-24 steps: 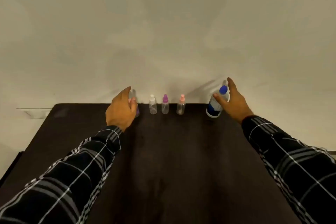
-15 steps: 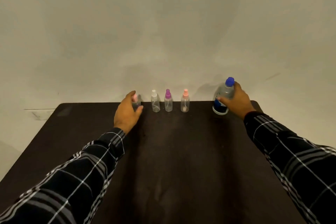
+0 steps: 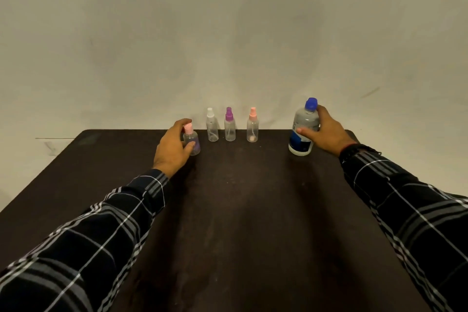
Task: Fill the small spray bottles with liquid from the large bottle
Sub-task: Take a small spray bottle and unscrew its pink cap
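Near the far edge of a dark table (image 3: 240, 210), my left hand (image 3: 172, 151) grips a small clear spray bottle with a pink cap (image 3: 191, 142), a little nearer to me than the row. Three more small clear spray bottles stand in that row: one with a white cap (image 3: 211, 125), one with a purple cap (image 3: 229, 125), one with a peach cap (image 3: 252, 125). At the far right my right hand (image 3: 326, 133) wraps around the large clear bottle (image 3: 302, 129), which has a blue cap and a dark blue label and stands upright.
A plain pale wall (image 3: 228, 33) rises right behind the table's far edge. The table's left and right edges slant outward toward me. My plaid sleeves (image 3: 101, 235) lie over both sides of the table.
My left hand has closed on the pink-capped small bottle and drawn it slightly toward me. My right hand has gone from reaching around the large bottle to gripping it.
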